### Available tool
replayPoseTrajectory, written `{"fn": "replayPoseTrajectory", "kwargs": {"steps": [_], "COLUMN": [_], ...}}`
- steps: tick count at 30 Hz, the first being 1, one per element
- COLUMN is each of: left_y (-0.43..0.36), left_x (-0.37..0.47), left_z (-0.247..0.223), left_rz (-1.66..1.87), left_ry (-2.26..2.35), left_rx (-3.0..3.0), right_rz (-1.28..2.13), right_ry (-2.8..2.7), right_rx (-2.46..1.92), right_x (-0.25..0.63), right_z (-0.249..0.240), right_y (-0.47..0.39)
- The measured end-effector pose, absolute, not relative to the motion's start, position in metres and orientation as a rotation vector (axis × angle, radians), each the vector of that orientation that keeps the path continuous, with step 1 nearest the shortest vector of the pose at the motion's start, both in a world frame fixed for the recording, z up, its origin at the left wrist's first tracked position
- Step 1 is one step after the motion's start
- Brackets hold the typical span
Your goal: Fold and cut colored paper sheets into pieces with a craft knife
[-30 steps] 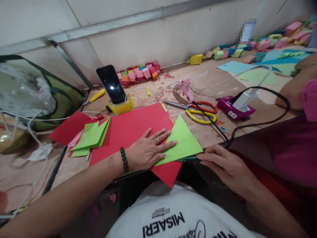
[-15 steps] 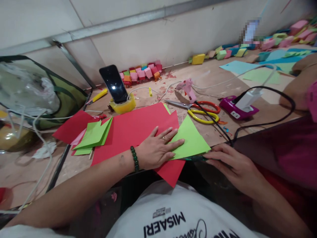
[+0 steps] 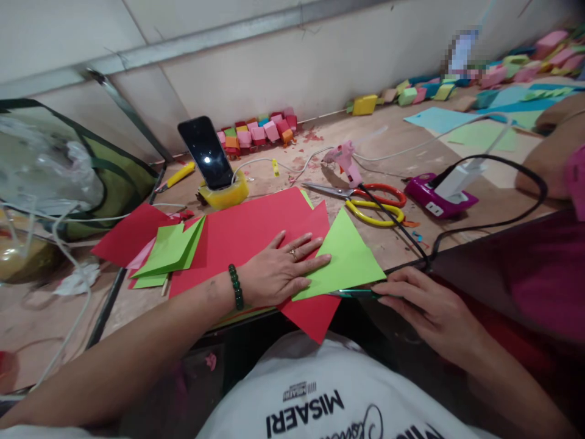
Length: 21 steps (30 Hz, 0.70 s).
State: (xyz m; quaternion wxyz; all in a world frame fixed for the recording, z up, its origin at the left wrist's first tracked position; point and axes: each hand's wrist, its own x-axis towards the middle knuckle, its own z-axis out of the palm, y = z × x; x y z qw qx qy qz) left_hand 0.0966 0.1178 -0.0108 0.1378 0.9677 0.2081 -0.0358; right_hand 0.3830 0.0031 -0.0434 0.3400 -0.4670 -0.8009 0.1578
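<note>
Paper [image 3: 242,231] lies on the table [image 3: 388,143]; behind it, a phone [image 3: 205,149] on tape [image 3: 226,195]; to its right, scissors [image 3: 329,191] before a glue gun [image 3: 345,163].

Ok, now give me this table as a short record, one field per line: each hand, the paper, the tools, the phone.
Left hand: spread flat, fingertips on the green triangle
Right hand: holding a slim green tool along the triangle's near edge
Paper: red sheet under the left hand; folded green paper to its left
Tools: scissors beside a pink glue gun
Phone: propped up, screen dark
</note>
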Motion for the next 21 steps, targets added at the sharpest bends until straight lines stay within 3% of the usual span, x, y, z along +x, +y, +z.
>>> {"fn": "replayPoseTrajectory", "kwargs": {"steps": [21], "left_y": [0.117], "left_x": [0.099], "left_z": [-0.014], "left_rz": [-0.036], "left_ry": [0.549], "left_rx": [2.802], "right_rz": [0.323], "right_ry": [-2.008], "right_rx": [-1.331], "right_x": [0.381], "right_z": [-0.05], "right_y": [-0.003]}}
